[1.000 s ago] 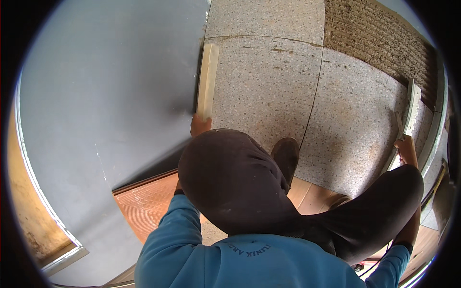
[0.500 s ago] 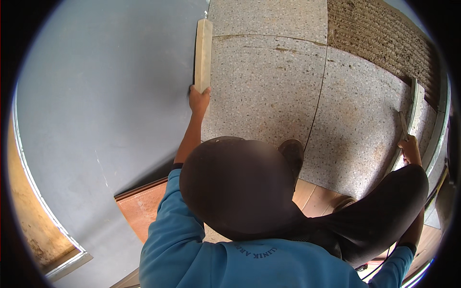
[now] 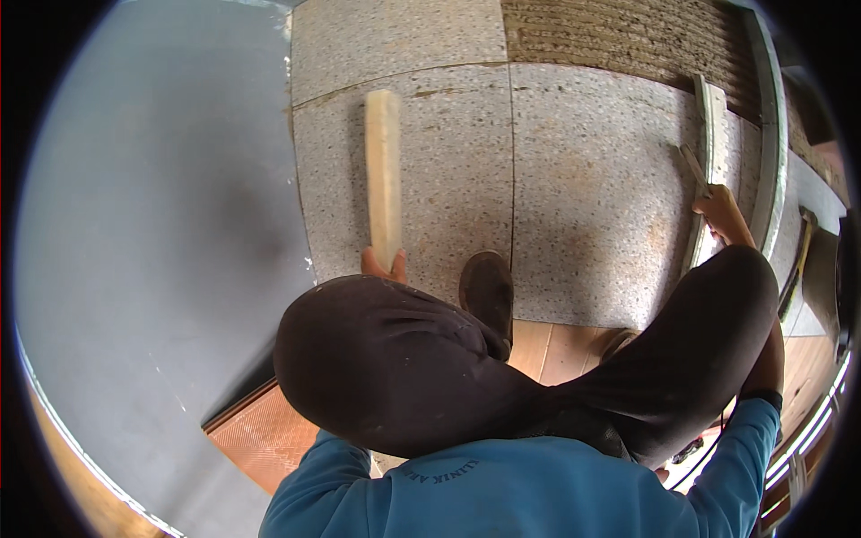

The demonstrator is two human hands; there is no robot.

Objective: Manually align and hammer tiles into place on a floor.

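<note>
Leftward, bare tile (image 3: pixel 336 179) between pale bar (image 3: pixel 384 175) and grey wall (image 3: pixel 161 224).

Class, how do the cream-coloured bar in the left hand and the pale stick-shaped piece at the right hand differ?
The cream-coloured bar is thick, the pale stick-shaped piece slim. The bar shows longer, the piece shorter. The bar points nearly straight up the picture; the piece slants upper-left. Both are light-coloured.

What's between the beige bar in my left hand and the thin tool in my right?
Speckled floor tiles with a dark joint running between them, in the head view.
</note>
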